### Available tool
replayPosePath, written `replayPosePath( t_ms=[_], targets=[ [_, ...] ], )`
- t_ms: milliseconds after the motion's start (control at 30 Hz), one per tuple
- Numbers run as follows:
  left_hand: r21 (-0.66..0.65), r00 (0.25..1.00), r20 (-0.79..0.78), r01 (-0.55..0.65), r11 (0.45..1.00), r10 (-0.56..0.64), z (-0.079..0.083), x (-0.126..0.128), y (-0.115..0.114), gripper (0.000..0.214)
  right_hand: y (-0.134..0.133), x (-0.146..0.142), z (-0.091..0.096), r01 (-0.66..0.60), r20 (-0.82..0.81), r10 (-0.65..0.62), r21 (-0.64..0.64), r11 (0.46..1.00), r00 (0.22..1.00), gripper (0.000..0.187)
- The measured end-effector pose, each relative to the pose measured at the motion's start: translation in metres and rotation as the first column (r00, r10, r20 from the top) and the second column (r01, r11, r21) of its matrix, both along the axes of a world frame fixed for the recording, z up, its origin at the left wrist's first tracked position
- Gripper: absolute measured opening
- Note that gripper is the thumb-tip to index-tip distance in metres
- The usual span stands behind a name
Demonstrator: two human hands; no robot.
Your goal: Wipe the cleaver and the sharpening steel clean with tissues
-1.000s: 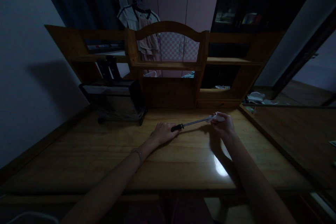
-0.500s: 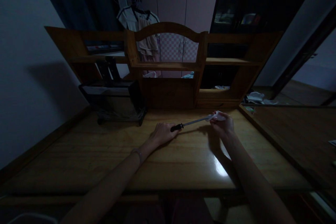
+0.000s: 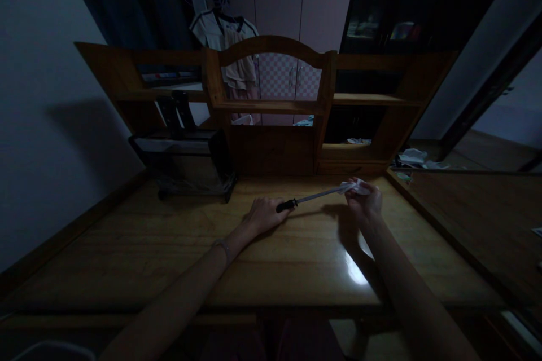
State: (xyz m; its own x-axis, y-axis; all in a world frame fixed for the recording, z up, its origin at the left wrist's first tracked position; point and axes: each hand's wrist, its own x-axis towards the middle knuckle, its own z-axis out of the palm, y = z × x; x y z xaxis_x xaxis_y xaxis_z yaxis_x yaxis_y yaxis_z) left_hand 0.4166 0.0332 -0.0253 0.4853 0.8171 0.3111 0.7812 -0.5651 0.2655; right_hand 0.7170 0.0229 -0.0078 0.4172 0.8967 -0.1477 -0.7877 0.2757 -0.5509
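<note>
My left hand (image 3: 266,215) is closed around the black handle of a sharpening steel (image 3: 317,196), low over the wooden desk. The thin grey rod points to the right and slightly away from me. At its far end, my right hand (image 3: 365,201) pinches a crumpled white tissue (image 3: 358,186) that wraps the rod's tip, so the tip itself is hidden. Left of my hands stands a knife block (image 3: 186,166) with dark ends and a see-through front. Two black-handled knives (image 3: 175,113) stick up from its top.
The wooden desk (image 3: 169,259) carries a shelf hutch (image 3: 271,104) along its back edge. A wall (image 3: 38,124) borders the left side. Beyond the desk's right edge lies a lower wooden surface (image 3: 474,197), with white plastic bags (image 3: 412,156) behind it.
My right hand has moved slightly to the right with the tissue, along the rod's tip end. The left hand and the sharpening steel stay almost in place.
</note>
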Motion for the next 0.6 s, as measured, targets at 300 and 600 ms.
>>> replayPosePath(
  t_ms=[300, 600],
  targets=[
    [0.006, 0.987, 0.133, -0.089, 0.996, 0.088, 0.0, 0.002, 0.0, 0.042, 0.006, 0.007, -0.008, 0.058, 0.075, -0.055, -0.036, 0.998, 0.996, 0.019],
    [0.04, 0.976, 0.18, -0.132, 0.991, 0.122, 0.002, 0.0, 0.0, 0.042, 0.005, -0.055, -0.014, -0.428, 0.395, 0.402, -0.025, 0.903, 0.826, 0.023]
  ],
)
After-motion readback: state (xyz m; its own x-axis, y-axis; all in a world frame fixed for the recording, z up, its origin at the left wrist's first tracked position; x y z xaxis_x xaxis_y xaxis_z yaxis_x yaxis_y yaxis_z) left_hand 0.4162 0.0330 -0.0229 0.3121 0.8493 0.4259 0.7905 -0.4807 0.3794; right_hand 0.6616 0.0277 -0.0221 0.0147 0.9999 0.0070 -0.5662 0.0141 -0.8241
